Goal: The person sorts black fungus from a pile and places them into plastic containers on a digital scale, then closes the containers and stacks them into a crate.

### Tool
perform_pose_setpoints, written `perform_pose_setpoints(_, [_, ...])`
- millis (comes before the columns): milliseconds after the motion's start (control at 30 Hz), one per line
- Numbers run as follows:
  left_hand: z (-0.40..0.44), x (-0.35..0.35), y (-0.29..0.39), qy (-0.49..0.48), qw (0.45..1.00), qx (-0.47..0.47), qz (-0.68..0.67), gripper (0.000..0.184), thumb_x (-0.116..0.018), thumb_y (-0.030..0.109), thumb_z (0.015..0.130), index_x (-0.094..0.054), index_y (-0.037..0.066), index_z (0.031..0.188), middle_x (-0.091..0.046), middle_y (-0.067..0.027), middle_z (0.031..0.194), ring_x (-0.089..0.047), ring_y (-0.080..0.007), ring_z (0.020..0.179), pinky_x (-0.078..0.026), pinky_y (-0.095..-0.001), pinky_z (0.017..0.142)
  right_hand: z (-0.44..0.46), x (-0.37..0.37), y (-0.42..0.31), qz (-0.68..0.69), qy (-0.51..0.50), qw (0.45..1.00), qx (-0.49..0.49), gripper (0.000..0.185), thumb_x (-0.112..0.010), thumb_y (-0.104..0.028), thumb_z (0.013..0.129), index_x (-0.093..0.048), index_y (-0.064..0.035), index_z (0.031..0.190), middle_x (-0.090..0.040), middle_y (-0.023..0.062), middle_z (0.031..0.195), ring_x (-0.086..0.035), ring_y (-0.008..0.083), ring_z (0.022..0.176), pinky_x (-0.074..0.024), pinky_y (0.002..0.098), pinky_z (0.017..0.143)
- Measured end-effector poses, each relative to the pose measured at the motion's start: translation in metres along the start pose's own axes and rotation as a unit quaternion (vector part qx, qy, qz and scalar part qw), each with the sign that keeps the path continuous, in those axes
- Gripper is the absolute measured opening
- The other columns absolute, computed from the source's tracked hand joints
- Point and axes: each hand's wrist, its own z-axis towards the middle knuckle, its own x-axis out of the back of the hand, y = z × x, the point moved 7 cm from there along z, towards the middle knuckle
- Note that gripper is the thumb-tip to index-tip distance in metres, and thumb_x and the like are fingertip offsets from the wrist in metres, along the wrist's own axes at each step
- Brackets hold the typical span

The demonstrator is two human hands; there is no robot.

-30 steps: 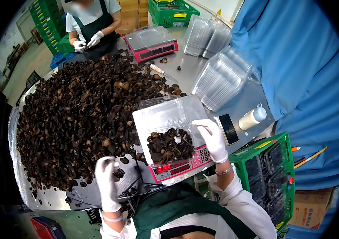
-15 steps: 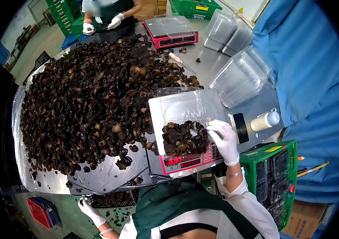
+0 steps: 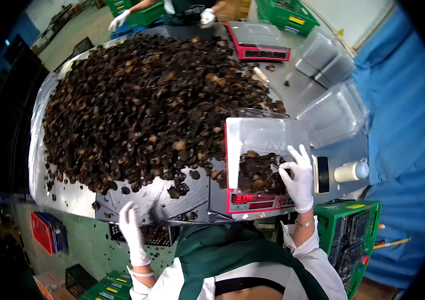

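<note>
Right hand [image 3: 300, 182] now has its thumb and forefinger drawn together at the pieces' right side, other fingers spread; whether they pinch anything, I cannot tell. Left hand [image 3: 132, 235] has risen from low beside the table to its near edge, its grip unclear. Beyond spreads the great heap [image 3: 137, 115] of dark fungus. Right of it stands the red scale [image 3: 229, 192], bearing the clear tub [image 3: 266, 137] with dark pieces [image 3: 255, 174] inside. Smallest, the lit readout [image 3: 243, 198] has changed, which suggests a shifted load or pressing fingers.
</note>
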Motion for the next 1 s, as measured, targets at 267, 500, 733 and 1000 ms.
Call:
perform_pose_setpoints(267, [-0.053,-0.080,0.008,-0.271,0.958,0.085,-0.047,0.018,-0.060,0.009,0.090,-0.066,0.001,0.105,-0.068,-0.0054,0.086,-0.061,-0.0105,0.079,-0.048,-0.0248,0.075,-0.002,-0.030,-0.005,-0.050,-0.050,0.997,0.016,0.015,-0.073,-0.009,0.065,-0.060,-0.0039,0.072,-0.053,0.0180,0.131,-0.039,0.0453,0.128,-0.0353,0.0506,0.103])
perform_pose_setpoints(500, [0.015,0.000,0.016,-0.032,0.999,-0.015,0.023,0.016,-0.061,0.008,0.089,-0.064,-0.002,0.101,-0.067,-0.0062,0.091,-0.058,-0.0108,0.082,-0.047,-0.0251,0.077,0.006,-0.007,-0.107,0.275,-0.061,0.953,0.109,0.021,-0.073,-0.006,0.068,-0.059,-0.0030,0.084,-0.063,0.0168,0.112,-0.059,0.0360,0.107,-0.0454,0.0442,0.093])
perform_pose_setpoints(733, [0.045,-0.043,0.046,-0.113,0.977,-0.124,0.133,0.023,-0.065,0.011,0.086,-0.065,0.002,0.107,-0.066,-0.0094,0.095,-0.062,-0.0182,0.084,-0.049,-0.0288,0.077,-0.078,-0.181,-0.190,0.112,-0.369,0.885,0.261,0.051,-0.062,-0.032,0.086,-0.050,-0.0222,0.135,-0.036,0.0214,0.144,-0.046,0.0378,0.124,-0.0448,0.0443,0.095])
perform_pose_setpoints(1000, [0.015,-0.141,0.014,-0.189,0.911,-0.289,0.225,0.032,-0.074,0.010,0.071,-0.060,0.005,0.100,-0.058,-0.0142,0.097,-0.057,-0.0332,0.093,-0.047,-0.0393,0.080,-0.075,-0.183,-0.176,0.112,-0.186,0.948,0.233,0.020,-0.056,-0.012,0.082,-0.057,-0.0072,0.102,-0.055,0.0079,0.104,-0.058,0.0218,0.084,-0.0500,0.0316,0.073])
